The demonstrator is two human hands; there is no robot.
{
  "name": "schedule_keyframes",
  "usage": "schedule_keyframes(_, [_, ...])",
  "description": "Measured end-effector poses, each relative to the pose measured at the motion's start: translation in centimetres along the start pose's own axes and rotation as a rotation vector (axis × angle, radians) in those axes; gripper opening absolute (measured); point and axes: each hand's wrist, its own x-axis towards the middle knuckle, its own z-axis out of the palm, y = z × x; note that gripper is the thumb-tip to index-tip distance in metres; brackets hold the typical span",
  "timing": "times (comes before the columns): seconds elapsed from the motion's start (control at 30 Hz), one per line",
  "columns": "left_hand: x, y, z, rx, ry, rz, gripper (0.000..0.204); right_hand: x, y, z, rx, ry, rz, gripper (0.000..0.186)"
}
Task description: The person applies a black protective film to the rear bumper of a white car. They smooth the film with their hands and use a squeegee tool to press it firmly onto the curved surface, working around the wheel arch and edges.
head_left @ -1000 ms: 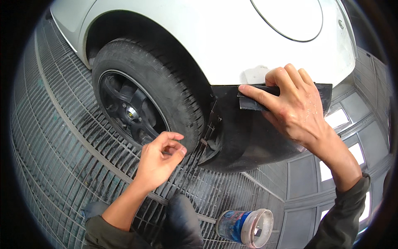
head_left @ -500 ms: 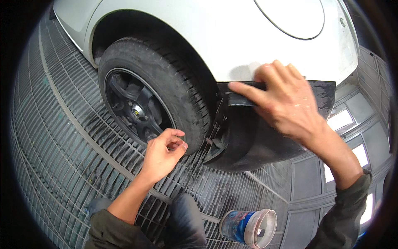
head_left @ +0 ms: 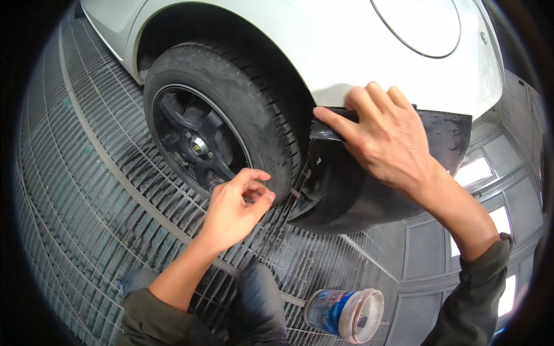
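Note:
My right hand (head_left: 388,138) lies on the upper edge of a black bumper (head_left: 369,190), just below the white car body (head_left: 346,52). Its thumb stretches left and its fingers bend over a dark flat piece (head_left: 326,133), pressed against the bumper corner. My palm hides much of that piece, and its kind cannot be made out. Wet-looking streaks show on the bumper at the right. In front of the tyre (head_left: 231,109), my left hand (head_left: 238,206) hangs in the air. Its fingers curl loosely, a gap parts thumb and forefinger, and nothing shows between them.
A black spoked wheel rim (head_left: 196,141) faces left inside the wheel arch. The floor is a metal grating (head_left: 104,196). Near my knee (head_left: 257,300) stands a clear bucket (head_left: 332,311) with blue markings and a whitish rim. Grey wall panels with bright windows (head_left: 474,171) rise at the right.
The view has shifted slightly, moving the car a little right and up in it. My right hand remains at the bumper's top edge with the dark piece. My left hand is slightly farther right.

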Motion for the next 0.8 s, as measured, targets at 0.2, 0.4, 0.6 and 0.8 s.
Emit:
schedule_keyframes(0.2, [-0.1, -0.2, -0.5, 0.026, 0.027, 0.009, 0.032, -0.9, 0.9, -0.8, -0.040, -0.041, -0.014, 0.049])
schedule_keyframes(0.4, [-0.4, -1.7, -0.9, 0.089, 0.041, 0.015, 0.032, -0.9, 1.0, -1.0, -0.010, -0.055, -0.019, 0.052])
schedule_keyframes(0.6, [-0.3, -0.8, -0.7, 0.029, 0.045, -0.008, 0.027, 0.0, -0.6, 0.5, -0.047, -0.012, -0.027, 0.052])
schedule_keyframes(0.8, [-1.2, 1.0, -0.6, -0.032, 0.055, 0.007, 0.025, -1.2, -0.8, 0.3, -0.023, -0.014, -0.006, 0.047])
